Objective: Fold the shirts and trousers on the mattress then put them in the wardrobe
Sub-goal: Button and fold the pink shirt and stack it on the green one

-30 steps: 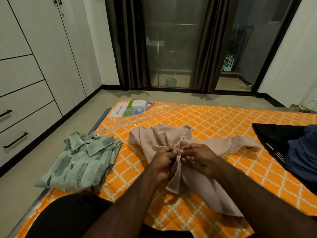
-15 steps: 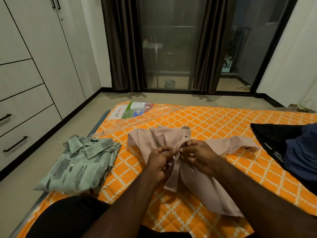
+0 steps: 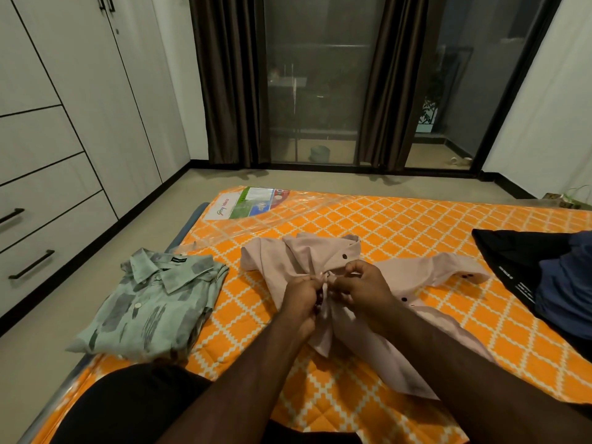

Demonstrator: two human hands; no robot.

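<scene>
A pale pink shirt lies crumpled in the middle of the orange patterned mattress. My left hand and my right hand meet over its front, each pinching an edge of the button placket near the collar. A folded green patterned shirt lies at the mattress's left edge. A black garment and a blue garment sit piled at the right. The white wardrobe with drawers lines the left wall.
A printed label under clear plastic wrap lies at the mattress's far left corner. Bare floor runs between the mattress and the wardrobe. Dark curtains and a glass door stand at the back. My black-clad knee is at the bottom left.
Both hands have shifted slightly up the pink shirt's front, still pinching the placket. The view has tilted up a little. The other clothes have not moved.
</scene>
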